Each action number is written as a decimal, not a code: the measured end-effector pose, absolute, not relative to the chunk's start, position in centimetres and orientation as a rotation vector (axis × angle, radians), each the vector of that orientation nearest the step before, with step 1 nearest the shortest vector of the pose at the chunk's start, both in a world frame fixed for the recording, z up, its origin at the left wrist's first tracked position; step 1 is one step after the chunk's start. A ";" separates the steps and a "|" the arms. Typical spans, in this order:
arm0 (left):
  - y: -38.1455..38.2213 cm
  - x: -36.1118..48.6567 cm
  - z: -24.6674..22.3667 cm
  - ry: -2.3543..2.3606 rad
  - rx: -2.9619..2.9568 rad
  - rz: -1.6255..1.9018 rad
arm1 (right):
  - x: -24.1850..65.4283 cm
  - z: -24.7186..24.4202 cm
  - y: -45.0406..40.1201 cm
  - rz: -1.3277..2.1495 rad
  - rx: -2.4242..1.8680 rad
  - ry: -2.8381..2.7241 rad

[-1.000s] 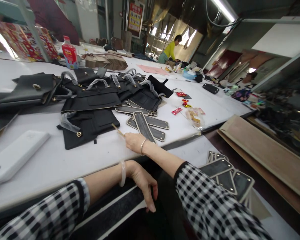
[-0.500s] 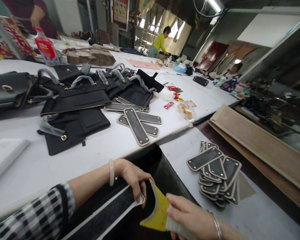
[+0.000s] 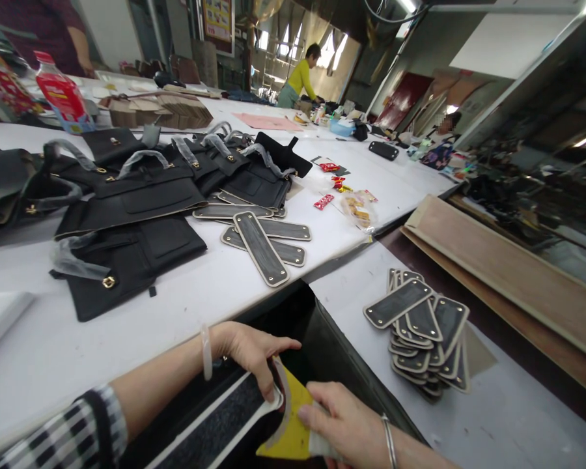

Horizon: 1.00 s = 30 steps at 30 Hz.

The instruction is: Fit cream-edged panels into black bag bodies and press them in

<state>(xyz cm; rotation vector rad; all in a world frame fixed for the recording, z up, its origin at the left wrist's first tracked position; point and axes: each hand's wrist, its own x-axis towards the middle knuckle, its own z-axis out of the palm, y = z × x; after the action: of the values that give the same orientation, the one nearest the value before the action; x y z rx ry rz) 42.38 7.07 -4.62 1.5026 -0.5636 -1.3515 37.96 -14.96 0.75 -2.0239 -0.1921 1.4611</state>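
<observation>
Apparently midway on a pale-edged black strip [image 3: 215,420], below the tabletop [image 3: 168,322].
Pinching its end with left hand [image 3: 248,352], grasping yellow scraper [image 3: 293,420] with right hand [image 3: 344,420]; near finished-looking pile of studded panels [image 3: 427,348].

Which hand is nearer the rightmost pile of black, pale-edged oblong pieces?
Right: the right hand is left of the pile, toward the camera; the left hand is farther left.

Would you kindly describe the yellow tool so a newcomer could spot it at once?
From the white table, come just past its near edge. There the right hand grips the yellow tool, its curved edge facing the left hand. Bright colour sets it apart from the dark, pale-edged strip alongside.
</observation>
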 end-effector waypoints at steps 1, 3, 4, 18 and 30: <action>7.1 42.4 -4.7 -0.565 1.523 -1.339 | 38.0 0.6 -14.9 1.466 -2.018 -0.192; 7.1 42.3 -4.9 -0.568 1.549 -1.322 | 38.0 0.4 -14.7 1.482 -2.006 -0.187; 7.1 42.3 -5.0 -0.569 1.556 -1.317 | 38.1 0.3 -14.7 1.487 -2.006 -0.184; 7.1 42.0 -6.1 -0.539 1.526 -1.274 | 37.1 0.3 -13.9 1.404 -2.052 -0.128; 7.2 41.6 -7.1 -0.540 1.467 -1.226 | 35.7 -2.2 -14.0 1.143 -2.062 -0.288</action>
<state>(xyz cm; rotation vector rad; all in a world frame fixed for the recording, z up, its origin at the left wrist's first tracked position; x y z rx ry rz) 41.65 7.23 -7.13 1.4671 -0.5400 -1.2265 35.68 -14.02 -2.25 -2.0617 -0.2878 1.1425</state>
